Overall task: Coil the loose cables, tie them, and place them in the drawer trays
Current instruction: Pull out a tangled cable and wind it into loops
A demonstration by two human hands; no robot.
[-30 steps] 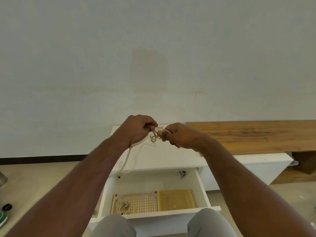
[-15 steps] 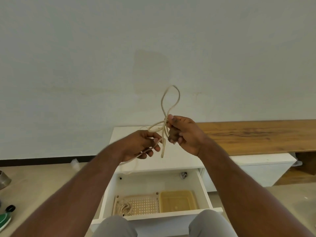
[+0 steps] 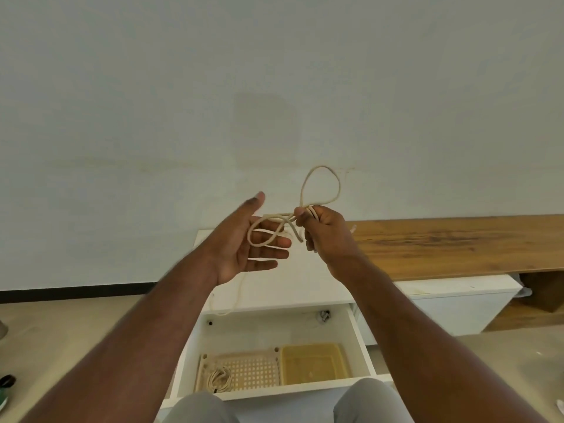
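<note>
My right hand (image 3: 323, 230) pinched one cream cable (image 3: 320, 186), a loop standing above my fingertips; my left hand (image 3: 244, 248) lay spread, palm up, a second loop over its fingers. Below, the white drawer (image 3: 360, 334) held two trays (image 3: 241, 372), one coiled cable (image 3: 219, 378) inside.

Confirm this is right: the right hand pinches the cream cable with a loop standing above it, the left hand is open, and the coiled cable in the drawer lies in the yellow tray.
Wrong tray. The head view shows the coiled cable in the perforated beige tray, left of the yellow tray. The rest holds: right hand pinches the cream cable, left hand is open.
</note>
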